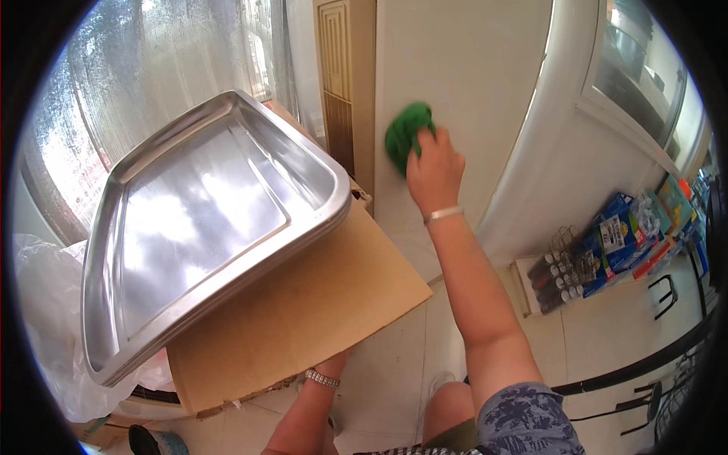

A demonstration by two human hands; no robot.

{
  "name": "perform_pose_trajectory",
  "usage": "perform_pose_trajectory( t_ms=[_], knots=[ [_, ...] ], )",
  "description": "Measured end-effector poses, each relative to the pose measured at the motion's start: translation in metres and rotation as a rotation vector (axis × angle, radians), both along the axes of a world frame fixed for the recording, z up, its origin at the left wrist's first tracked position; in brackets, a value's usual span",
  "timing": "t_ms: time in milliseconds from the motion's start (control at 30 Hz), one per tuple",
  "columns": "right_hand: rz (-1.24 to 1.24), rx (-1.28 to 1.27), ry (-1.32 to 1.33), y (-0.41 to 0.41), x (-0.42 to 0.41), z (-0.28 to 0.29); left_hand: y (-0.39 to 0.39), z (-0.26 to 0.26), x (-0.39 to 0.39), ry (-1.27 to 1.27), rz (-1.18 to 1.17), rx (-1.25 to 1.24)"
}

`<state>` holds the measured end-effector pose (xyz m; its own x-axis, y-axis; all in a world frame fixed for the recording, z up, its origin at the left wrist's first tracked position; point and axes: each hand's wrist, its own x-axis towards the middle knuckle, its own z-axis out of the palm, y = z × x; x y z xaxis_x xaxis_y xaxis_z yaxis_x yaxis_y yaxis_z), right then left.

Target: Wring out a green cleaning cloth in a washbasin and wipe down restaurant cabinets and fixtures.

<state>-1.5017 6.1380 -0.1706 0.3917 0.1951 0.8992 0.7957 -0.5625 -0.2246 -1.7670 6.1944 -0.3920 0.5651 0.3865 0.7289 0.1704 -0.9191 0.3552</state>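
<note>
A bunched green cloth (406, 133) is gripped in my right hand (437, 170), against or close to a pale, smooth upright panel (466, 68); the cloth is slightly blurred. My left hand (336, 361) reaches to the lower edge of a brown cardboard sheet or box (318, 290); its fingers are hidden beneath the cardboard, so its grip does not show. Several nested rectangular stainless steel trays (193, 227) lie on top of the cardboard, tilted in view.
Clear plastic bags (48, 330) hang at the left, by a translucent curtain (182, 51). Packed bottles (560, 278) and blue packages (614, 233) stand along the wall at right. A black curved rail (620, 372) crosses the lower right. A dark bin (153, 441) sits at lower left.
</note>
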Motion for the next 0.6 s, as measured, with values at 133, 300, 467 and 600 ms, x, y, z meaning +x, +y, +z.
perform_pose_trajectory(
  t_ms=[133, 300, 467, 600],
  knots=[
    [-0.042, -0.202, 0.038, -0.007, -0.001, -0.025, 0.001, -0.004, 0.003, 0.008, 0.064, 0.120],
    [-0.015, -0.207, 0.002, -0.006, -0.011, -0.020, 0.007, -0.016, 0.007, -0.065, 0.051, 0.075],
    [-0.048, -0.196, -0.012, -0.005, -0.004, -0.024, 0.009, -0.026, 0.006, -0.015, 0.063, 0.114],
    [-0.029, -0.233, -0.034, -0.012, -0.004, -0.041, 0.004, -0.016, 0.005, -0.014, 0.051, 0.061]
  ],
)
